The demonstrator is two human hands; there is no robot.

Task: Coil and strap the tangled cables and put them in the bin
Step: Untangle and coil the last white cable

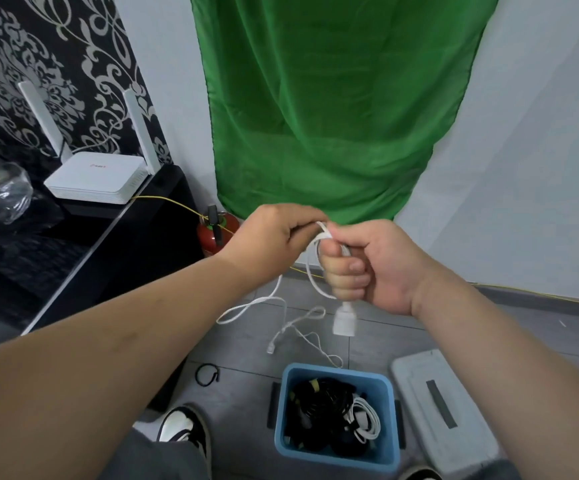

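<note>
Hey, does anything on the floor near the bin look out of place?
Yes: a small black strap lies loose on the tiles left of the blue bin, and the white cable's free end trails tangled on the floor.

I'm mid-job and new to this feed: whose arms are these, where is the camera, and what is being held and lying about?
There is no machine here: these are a person's two bare arms, seen from a wide-angle camera worn on the head, looking forward and down. That is why the arms reach in from the bottom corners.

The left hand and the right hand are both closed on a white cable, winding it into loops. One plug hangs below the right fist; the rest of the cable trails on the grey floor.

Below stands a blue bin, already holding black and white coiled cables. Its grey lid lies beside it, and a small black strap lies on the floor to the left. A white router sits on the dark table; a green cloth hangs behind.
</note>
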